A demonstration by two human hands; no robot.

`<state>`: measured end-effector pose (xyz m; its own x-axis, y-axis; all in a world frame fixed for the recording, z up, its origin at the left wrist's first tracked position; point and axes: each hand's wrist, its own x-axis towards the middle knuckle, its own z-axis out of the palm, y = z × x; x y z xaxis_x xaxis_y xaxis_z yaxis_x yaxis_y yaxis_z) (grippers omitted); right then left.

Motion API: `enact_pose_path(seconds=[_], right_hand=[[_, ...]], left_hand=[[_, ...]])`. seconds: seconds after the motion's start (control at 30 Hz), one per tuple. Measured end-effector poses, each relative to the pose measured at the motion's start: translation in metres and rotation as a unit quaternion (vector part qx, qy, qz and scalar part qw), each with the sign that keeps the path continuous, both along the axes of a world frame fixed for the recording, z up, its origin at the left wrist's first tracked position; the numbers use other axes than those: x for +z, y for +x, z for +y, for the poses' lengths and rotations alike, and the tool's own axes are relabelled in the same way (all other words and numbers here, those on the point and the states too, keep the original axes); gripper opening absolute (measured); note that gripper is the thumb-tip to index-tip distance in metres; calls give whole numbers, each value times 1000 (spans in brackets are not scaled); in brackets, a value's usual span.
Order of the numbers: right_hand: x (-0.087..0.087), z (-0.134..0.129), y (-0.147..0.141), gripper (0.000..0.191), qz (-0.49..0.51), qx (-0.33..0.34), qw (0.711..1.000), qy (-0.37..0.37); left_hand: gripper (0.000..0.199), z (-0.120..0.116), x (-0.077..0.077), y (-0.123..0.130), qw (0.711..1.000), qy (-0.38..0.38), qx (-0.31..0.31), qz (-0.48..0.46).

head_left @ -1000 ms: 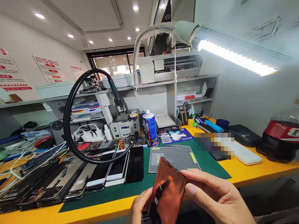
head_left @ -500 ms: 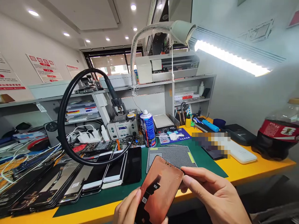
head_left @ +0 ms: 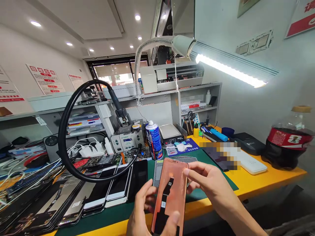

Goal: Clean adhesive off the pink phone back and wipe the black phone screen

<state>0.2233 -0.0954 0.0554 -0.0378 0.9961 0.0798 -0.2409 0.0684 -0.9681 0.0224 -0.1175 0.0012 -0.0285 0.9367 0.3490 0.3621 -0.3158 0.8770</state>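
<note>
A phone screen panel point(head_left: 176, 193) with a copper-coloured back and a black flex strip is held up above the bench's front edge, nearly upright. My left hand point(head_left: 145, 209) grips its lower part, the thumb lying over the black strip and the fingers behind the left edge. At the upper right edge, my right hand point(head_left: 209, 183) pinches the panel between thumb and fingers. Behind the panel, a grey perforated mat point(head_left: 157, 175) lies partly hidden on the green work mat point(head_left: 221, 178).
Stacked phone screens point(head_left: 59, 200) fill the left side. A black hose point(head_left: 61, 131) arches above them. Behind stand a blue spray can point(head_left: 154, 141) and a soldering station point(head_left: 128, 140). Phones, a white power bank point(head_left: 251, 162) and a cola bottle point(head_left: 285, 144) are at right.
The panel has turned more upright and shifted slightly right. My left thumb now lies across its lower face, and my right hand has moved a little with its upper edge. The camera view has shifted.
</note>
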Motion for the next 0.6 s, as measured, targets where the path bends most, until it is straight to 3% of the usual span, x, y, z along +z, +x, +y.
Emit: enact_pose_path(seconds=[0.03, 0.07, 0.1, 0.2, 0.27, 0.4, 0.5, 0.6], right_hand=[[2, 5, 4, 31, -4, 14, 1000, 0], [3, 10, 7, 30, -8, 27, 1000, -1], [5, 14, 10, 29, -11, 39, 999, -2], [9, 28, 15, 26, -12, 70, 997, -4], [11, 38, 18, 25, -11, 84, 996, -1], [11, 65, 23, 22, -17, 91, 996, 10], [7, 87, 28, 17, -34, 86, 996, 13], [2, 105, 32, 14, -61, 94, 994, 16]], left_hand=[[71, 9, 12, -3, 995, -53, -59, -67], [63, 19, 25, -5, 970, -115, -155, -146], [58, 30, 37, -7, 919, -180, -264, -231], [46, 57, 62, -2, 846, -246, -355, -311], [54, 68, 67, 8, 807, -296, -386, -334], [81, 79, 64, 30, 733, -389, -428, -358], [85, 89, 57, 40, 718, -401, -421, -384], [82, 102, 50, 44, 728, -399, -393, -397]])
